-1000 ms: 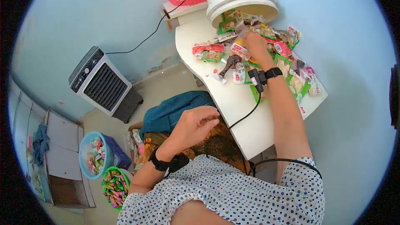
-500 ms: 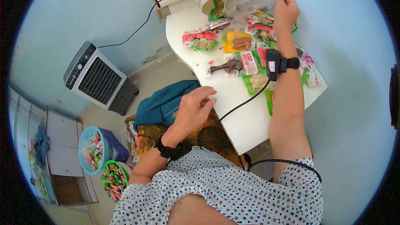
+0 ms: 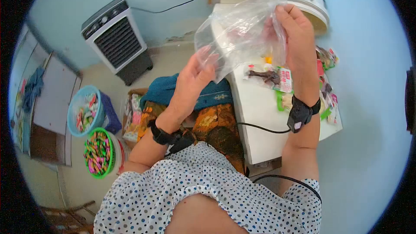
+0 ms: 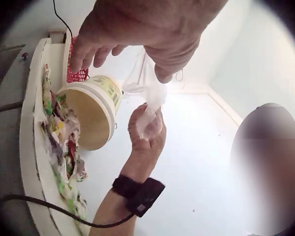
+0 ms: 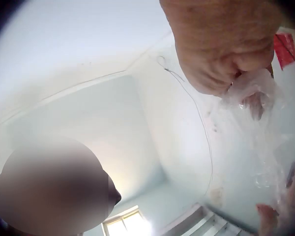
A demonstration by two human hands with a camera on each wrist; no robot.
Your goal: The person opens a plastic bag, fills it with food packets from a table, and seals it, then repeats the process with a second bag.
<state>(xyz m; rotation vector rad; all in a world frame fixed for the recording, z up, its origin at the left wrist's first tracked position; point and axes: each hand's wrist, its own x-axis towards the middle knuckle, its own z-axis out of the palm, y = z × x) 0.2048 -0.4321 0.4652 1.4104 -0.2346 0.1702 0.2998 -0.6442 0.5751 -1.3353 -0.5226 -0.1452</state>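
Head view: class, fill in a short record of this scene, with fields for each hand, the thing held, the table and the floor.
held thing: clear plastic bag, raised in front of the table
right hand: grips the bag's upper right side
left hand: pinches the bag's lower left edge
table: white table bearing snack packets and a tipped bucket
floor: air cooler; two tubs holding packets

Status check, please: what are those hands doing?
Right hand grips clear plastic bag; left hand pinches its lower edge. Bag held above table. Nothing blocking.
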